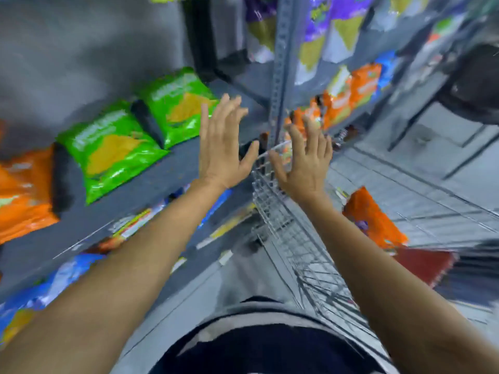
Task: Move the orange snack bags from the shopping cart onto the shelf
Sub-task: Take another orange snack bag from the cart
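One glossy orange snack bag (374,220) lies in the silver wire shopping cart (283,225), its long axis slanting toward the cart's near right. Both arms reach forward; the left hand (221,155) and right hand (305,163) hover empty, fingers spread. Another orange bag (21,193) rests on the grey metal shelf (151,184) beside two green bags (113,149).

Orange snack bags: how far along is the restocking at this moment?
Partly done, it seems: one orange bag lies on the shelf beside the green bags. Nothing is in hand; the left hand and right hand are open and empty. At least one orange bag in the cart remains inside the shopping cart.
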### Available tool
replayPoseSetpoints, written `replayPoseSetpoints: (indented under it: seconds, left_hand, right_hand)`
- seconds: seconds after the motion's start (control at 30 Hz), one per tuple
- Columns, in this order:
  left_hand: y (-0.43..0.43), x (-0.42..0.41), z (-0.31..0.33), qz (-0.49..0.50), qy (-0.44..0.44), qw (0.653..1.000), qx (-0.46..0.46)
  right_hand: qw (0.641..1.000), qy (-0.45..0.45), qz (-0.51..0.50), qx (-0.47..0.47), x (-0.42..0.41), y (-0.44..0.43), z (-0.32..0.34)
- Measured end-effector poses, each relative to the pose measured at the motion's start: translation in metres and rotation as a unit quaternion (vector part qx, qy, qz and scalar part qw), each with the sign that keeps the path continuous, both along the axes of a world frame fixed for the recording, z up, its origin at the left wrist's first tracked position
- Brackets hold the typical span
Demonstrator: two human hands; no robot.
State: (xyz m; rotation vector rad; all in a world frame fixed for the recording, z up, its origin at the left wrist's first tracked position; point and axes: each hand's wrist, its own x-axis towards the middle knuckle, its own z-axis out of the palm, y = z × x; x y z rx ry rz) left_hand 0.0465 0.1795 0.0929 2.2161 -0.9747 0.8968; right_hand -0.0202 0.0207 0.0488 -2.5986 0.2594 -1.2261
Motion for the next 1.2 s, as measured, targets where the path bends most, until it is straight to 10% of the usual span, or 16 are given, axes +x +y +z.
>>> replayPoseSetpoints:
  seconds: [0.33,0.47,0.63,0.7,0.8,0.97,1.2]
  left_hand:
    - [-0.202,-0.018,-0.121,-0.188,0.290,0.937,0.051]
    - [-0.266,-0.021,-0.174,-0.213,0.484,0.837,0.141]
    - [-0.302,-0.028,-0.258,-0.158,0.629,0.667,0.366]
    - [-0.307,-0.033,-0.283,-0.166,0.656,0.618,0.400]
    - [-0.312,-0.039,-0.309,-0.163,0.604,0.655,0.423]
    - [-0.325,-0.034,-0.330,-0.185,0.569,0.702,0.387]
    - [-0.347,-0.031,-0.330,-0.204,0.617,0.670,0.360]
  right_hand:
    - [0.923,0.069,-0.138,0.351,-0.078,-0.133,-0.115]
    - [0.804,0.209,-0.087,0.550,-0.101,-0.159,-0.167]
    - [0.557,0.535,-0.176,0.611,-0.142,-0.181,-0.246]
    - [0.555,0.412,-0.275,0.668,-0.151,-0.188,-0.271]
    - [0.637,0.234,-0.278,0.680,-0.153,-0.199,-0.301]
    - [0.676,0.214,-0.267,0.653,-0.144,-0.209,-0.322]
    - [0.644,0.154,-0.324,0.676,-0.133,-0.209,-0.329]
